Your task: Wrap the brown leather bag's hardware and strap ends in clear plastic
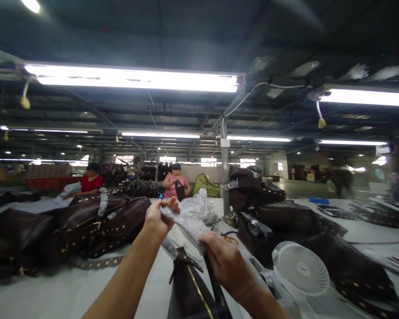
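Note:
My left hand point(158, 218) is raised at the middle, its fingers closed round one end of a strip of clear plastic wrap point(186, 226). Lower and to the right, my right hand point(224, 259) pinches the other end of the wrap, so it stretches between both hands. A dark strap point(216, 283) runs down from under my right hand. Below lies a dark brown leather handbag point(189, 294) with a gold zip and a short buckle tab. Whether the strap runs on inside the wrap, I cannot make out.
Studded brown bags point(99, 221) are heaped at left, more bags point(286, 217) at right. A white fan point(301, 268) stands right of my right hand. Orange-handled scissors point(231, 239) and crumpled plastic point(197, 206) lie ahead. Two people sit across the table, one in pink point(176, 184), one in red point(91, 179).

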`<state>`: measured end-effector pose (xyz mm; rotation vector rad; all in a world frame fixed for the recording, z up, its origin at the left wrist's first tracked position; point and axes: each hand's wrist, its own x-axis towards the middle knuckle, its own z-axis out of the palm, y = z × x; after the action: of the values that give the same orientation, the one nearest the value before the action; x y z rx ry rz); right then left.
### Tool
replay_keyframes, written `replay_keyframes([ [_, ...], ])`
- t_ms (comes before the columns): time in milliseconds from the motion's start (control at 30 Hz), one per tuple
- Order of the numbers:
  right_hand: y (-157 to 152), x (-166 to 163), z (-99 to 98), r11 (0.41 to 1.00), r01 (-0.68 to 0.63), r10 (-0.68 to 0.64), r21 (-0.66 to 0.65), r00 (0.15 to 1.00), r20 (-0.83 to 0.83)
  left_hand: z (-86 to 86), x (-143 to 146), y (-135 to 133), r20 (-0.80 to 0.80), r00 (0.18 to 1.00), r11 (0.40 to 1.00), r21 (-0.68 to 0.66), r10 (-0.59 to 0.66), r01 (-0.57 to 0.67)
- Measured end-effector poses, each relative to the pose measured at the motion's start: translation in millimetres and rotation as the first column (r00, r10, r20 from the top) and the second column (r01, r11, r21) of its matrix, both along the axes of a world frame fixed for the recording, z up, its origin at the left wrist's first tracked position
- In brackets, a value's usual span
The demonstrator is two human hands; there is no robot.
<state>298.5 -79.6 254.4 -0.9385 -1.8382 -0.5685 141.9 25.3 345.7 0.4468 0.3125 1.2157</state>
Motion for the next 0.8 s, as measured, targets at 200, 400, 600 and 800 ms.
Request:
replay_keyframes([
  [200, -7, -9, 8.9, 0.994, 0.105, -0.108, 0.031, 0.984, 0.139, -1.5, 5, -2, 0.013, 1.000, 1.000, -0.006, -0.018, 0.018],
  [400, -2, -14, -4.8, 0.987, 0.119, -0.108, 0.109, 0.989, -0.103, -7.1, 6, 5, -0.012, 1.000, 0.999, -0.039, 0.014, -0.015],
  [600, -3, -5, -2.4, 0.860, -0.381, 0.027, -0.341, 0.700, -0.714, -17.6, 8, 13, -0.022, 1.000, 0.998, -0.060, 0.004, -0.005],
  [800, -16, 0, 24.4, 0.675, -0.604, 0.040, -0.424, 0.603, -0.797, -23.5, 12, 14, -0.056, 0.998, 0.999, -0.030, -0.032, 0.030],
])
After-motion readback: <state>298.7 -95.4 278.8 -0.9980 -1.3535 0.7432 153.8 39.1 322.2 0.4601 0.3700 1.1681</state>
